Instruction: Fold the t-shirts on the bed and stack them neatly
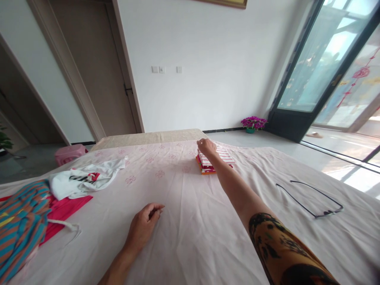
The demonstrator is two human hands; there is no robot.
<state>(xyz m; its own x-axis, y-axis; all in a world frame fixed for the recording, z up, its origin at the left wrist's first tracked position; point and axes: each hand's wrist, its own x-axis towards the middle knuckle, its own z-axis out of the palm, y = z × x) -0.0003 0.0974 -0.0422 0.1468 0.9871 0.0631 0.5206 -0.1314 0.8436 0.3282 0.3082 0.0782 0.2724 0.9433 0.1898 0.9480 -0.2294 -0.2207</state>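
A small stack of folded clothes [224, 156] lies on the bed, with a white, red-striped piece on top and red and orange ones below. My right hand [207, 146] is closed at the far left corner of this stack. Its fingertips are turned away, so whether they pinch the cloth is hidden. On the sheet nearer to me rests my left hand [144, 225], its fingers curled in towards the thumb, with nothing visible in them. The bed sheet [184, 225] is pale pink with small flower prints and wrinkles.
Loose clothes lie at the left: a white printed shirt [86, 178], a red garment [67, 213] and a striped one [23, 221]. Eyeglasses [326, 213] rest at the right. Beyond the bed are a pink stool [69, 153], purple flowers [253, 122] and a glass door [320, 59].
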